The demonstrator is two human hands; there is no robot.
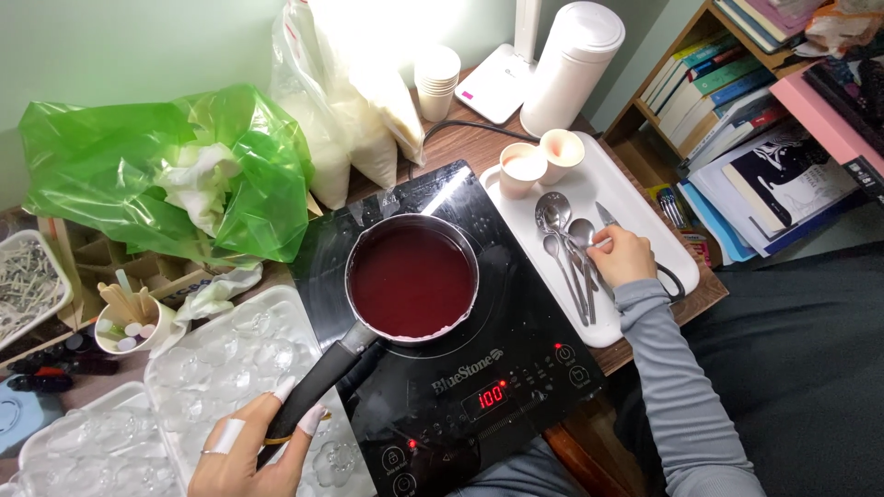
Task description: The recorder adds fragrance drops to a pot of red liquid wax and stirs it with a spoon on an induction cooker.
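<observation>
The left hand (249, 451) is gripping the handle of the saucepan (412, 279), steadying it on the cooktop (516, 368) at centre. The right hand (622, 256), at three o'clock, is closing on spoons (564, 241) lying on the white tray (635, 189).

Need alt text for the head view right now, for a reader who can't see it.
The left hand grips the black handle of a saucepan of dark red liquid on a black induction cooktop. The right hand reaches among metal spoons on a white tray holding two small cups.
</observation>
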